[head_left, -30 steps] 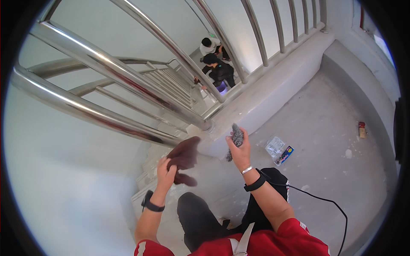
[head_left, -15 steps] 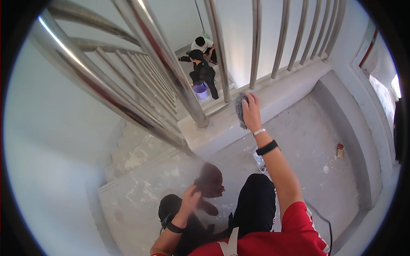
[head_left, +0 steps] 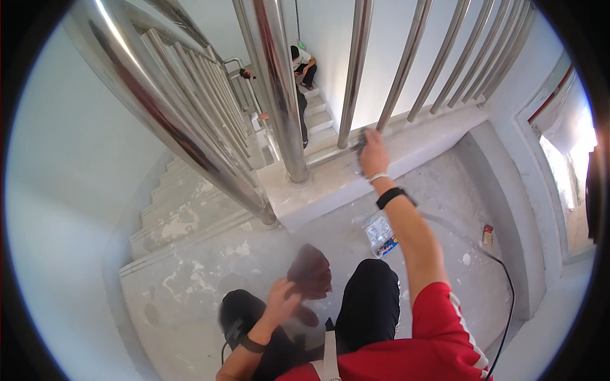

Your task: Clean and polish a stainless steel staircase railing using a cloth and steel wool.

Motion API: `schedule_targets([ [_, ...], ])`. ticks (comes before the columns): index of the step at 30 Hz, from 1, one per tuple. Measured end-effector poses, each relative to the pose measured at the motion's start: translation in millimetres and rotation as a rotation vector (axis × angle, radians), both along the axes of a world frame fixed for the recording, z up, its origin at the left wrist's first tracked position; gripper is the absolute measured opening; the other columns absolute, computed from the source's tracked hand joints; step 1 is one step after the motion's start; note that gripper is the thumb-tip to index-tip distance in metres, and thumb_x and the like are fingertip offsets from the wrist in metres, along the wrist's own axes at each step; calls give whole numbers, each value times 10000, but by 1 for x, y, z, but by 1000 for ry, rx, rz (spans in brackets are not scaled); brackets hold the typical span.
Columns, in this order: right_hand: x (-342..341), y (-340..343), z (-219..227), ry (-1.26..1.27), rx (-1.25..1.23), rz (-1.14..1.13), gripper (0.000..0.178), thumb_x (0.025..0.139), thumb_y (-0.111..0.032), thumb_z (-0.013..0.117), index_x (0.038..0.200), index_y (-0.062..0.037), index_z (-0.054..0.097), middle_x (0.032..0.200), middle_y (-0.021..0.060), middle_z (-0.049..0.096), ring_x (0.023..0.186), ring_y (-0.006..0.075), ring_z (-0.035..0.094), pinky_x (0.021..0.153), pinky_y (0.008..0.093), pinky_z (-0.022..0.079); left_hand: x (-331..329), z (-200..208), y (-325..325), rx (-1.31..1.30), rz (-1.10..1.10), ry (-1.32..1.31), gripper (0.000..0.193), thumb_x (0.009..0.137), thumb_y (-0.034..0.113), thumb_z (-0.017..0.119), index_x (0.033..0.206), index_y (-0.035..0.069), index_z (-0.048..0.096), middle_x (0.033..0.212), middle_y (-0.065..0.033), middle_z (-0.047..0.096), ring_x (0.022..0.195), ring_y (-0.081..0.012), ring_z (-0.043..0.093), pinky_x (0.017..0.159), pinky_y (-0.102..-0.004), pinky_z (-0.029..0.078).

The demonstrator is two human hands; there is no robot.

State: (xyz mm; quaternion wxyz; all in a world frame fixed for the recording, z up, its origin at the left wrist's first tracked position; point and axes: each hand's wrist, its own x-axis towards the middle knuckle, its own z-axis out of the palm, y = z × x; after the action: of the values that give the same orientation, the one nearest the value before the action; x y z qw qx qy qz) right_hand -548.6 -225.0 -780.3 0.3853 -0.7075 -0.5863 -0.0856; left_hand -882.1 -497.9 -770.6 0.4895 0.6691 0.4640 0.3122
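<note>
My right hand (head_left: pixel 375 155) is closed around a grey, wiry scouring pad (head_left: pixel 361 143), partly hidden by the fingers. It is at the foot of a steel baluster (head_left: pixel 385 95), over the pale ledge (head_left: pixel 406 147) that carries the railing. Lower left, above my knees, my left hand (head_left: pixel 279 301) has its fingers curled at the edge of a dark reddish-brown cloth (head_left: pixel 311 272). A thick steel newel post (head_left: pixel 279 95) stands between the ledge and the sloping handrail (head_left: pixel 165 127).
A clear plastic packet (head_left: pixel 379 233) lies on the landing before my right knee. Farther right are a small red-and-tan object (head_left: pixel 487 235) and a black cable (head_left: pixel 510 286). Stairs (head_left: pixel 178 209) descend at left. Below, beyond the railing, a person crouches (head_left: pixel 305 66); another is mostly hidden.
My right hand, with the scouring pad, is closer to the baluster's foot. More of the plastic packet shows. Downstairs, a person has shifted behind the post, and the purple bucket is out of sight.
</note>
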Motion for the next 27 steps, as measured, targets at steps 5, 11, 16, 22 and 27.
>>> schedule_targets([
  [5,-61,-25,4,89,-93,199,421,795,-28,455,1201,-133,486,1291,20,451,970,285,577,770,396,491,1,9,4,17,32,-21,209,741,141,578,879,-15,559,839,-176,484,814,-341,477,739,-385,393],
  [11,15,-13,27,-312,-270,104,471,800,-53,435,1257,-165,438,1319,-43,430,823,309,614,703,436,493,9,8,6,31,21,-55,207,747,175,576,840,-9,554,806,-173,481,791,-337,467,719,-391,382],
  [16,-83,-21,3,216,-180,-45,443,834,-101,464,1266,-46,385,1364,148,315,1036,364,532,794,432,486,15,-4,7,31,-5,-70,200,748,197,572,787,3,548,757,-166,475,757,-337,458,683,-392,372],
  [22,-191,-87,6,431,-376,334,466,825,-78,500,1252,42,354,1310,247,327,1093,437,457,873,459,435,10,0,8,113,-32,-47,202,754,210,569,782,11,553,736,-162,479,736,-344,462,680,-398,373],
  [27,-116,-61,-23,423,-4,89,399,851,-116,487,1194,80,429,1173,286,457,1137,429,386,962,466,349,-1,1,4,119,-23,-57,180,725,126,572,834,-16,557,770,-133,464,766,-291,462,706,-345,380],
])
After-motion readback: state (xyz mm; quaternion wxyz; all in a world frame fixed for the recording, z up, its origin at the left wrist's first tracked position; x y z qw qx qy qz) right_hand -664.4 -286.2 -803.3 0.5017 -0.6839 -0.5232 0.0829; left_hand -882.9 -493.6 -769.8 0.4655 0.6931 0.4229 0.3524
